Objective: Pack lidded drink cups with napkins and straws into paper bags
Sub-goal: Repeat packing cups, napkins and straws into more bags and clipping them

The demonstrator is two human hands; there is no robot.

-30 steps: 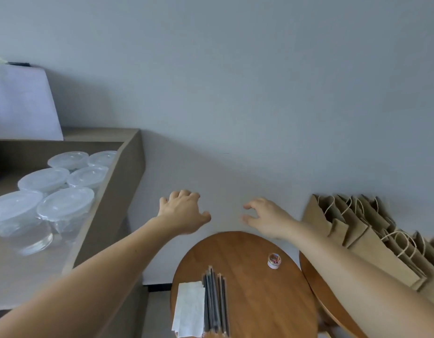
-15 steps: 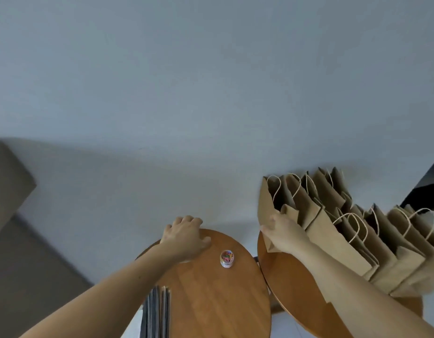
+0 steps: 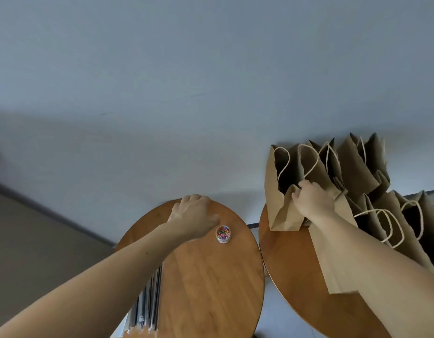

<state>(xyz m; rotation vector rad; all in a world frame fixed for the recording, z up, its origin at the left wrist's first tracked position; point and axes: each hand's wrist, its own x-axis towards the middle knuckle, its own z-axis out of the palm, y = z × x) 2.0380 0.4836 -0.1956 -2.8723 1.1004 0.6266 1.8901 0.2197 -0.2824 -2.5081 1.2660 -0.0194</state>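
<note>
Zero bags are looking packed so far, by our judgement: the paper bags [image 3: 357, 167] are standing in a leaning row to the right of the clip tub [image 3: 223, 234] and beyond it, mouths gaping dark, with no cup showing anywhere in view.

Our right hand [image 3: 312, 202] is clamping onto the first bag [image 3: 275, 191], the one nearest the clip tub, fingers curling over its top edge. Our left hand [image 3: 194, 213] is resting palm-down on the desk [image 3: 211, 289], just left of the clip tub and a touch beyond it, fingers relaxed and holding nothing.

The straws [image 3: 150, 303] are lying in a dark bundle on that desk, left of the clip tub and closer to us, partly under our forearm. A pale sliver beside them might be napkins; too little is showing to tell.

So we are judging this as the opening step, pulling one bag free. Cups, napkins and straws are all waiting to go in.
</note>
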